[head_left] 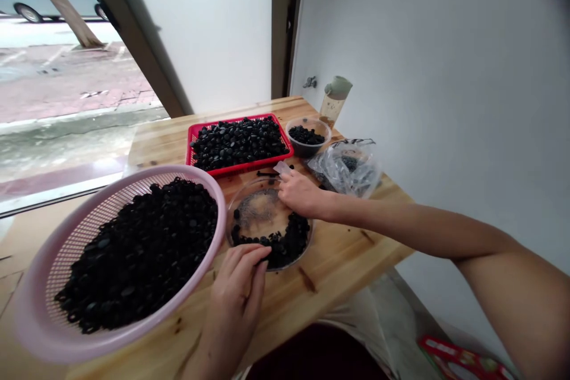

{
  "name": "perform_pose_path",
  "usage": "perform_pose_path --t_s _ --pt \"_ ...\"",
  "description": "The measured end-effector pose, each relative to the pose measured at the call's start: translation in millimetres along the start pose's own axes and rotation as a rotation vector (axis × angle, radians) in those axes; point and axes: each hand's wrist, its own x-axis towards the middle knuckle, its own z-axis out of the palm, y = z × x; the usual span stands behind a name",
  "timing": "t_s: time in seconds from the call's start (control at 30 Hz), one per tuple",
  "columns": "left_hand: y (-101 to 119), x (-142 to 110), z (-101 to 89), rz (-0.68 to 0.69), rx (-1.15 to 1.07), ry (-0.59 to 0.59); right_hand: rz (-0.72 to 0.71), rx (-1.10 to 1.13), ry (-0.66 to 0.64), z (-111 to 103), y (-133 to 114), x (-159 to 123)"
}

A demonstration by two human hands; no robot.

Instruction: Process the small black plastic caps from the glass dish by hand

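A round clear plastic dish (pixel 230 214) lies in front of me, with small black round parts (pixel 291 237) heaped along its near and right side. My right hand (pixel 301 193) is closed over the dish's far right rim, a small translucent plastic piece (pixel 282 167) showing at its fingers. At the near rim is my left hand (pixel 240 276), its thumb and fingers closed together beside the black parts; whatever they hold is hidden. Left of the dish stands a large pink mesh basket (pixel 220 208) full of black ring-like parts (pixel 146 249).
Behind the dish sits a red basket (pixel 191 154) of black discs. A clear tub (pixel 327 133) of black parts, a bottle (pixel 335 101) and a plastic bag (pixel 356 169) stand towards the wall (pixel 467 101). The wooden table (pixel 347 255) ends near me.
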Motion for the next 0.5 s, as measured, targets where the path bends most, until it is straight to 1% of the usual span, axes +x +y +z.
perform_pose_path --t_s 0.1,0.17,0.2,0.27,0.33,0.37,0.43,0.5 --pt "-6.2 13.1 1.6 0.011 0.050 -0.042 -0.011 -0.004 0.004 4.7 -0.6 4.7" --pt "-10.2 24.0 3.3 -0.001 0.111 -0.099 -0.012 0.016 0.026 3.9 -0.3 4.2" --pt "-11.5 30.7 4.8 -0.017 0.161 -0.141 -0.010 0.033 0.044 2.3 0.4 2.4" --pt "-12.5 47.2 9.9 -0.067 0.311 -0.265 0.003 0.079 0.096 -2.6 3.5 -4.2" --pt "-12.2 66.8 18.3 -0.125 0.476 -0.417 0.041 0.138 0.166 -8.6 8.7 -14.5" --pt "-12.0 76.9 23.5 -0.141 0.520 -0.460 0.070 0.161 0.199 -11.3 11.7 -20.9" --pt "-12.9 95.6 34.7 -0.160 0.565 -0.505 0.142 0.264 0.285 -14.3 17.3 -35.9" --pt "-15.7 109.5 45.3 -0.177 0.594 -0.530 0.200 0.515 0.412 -13.1 20.7 -52.9"
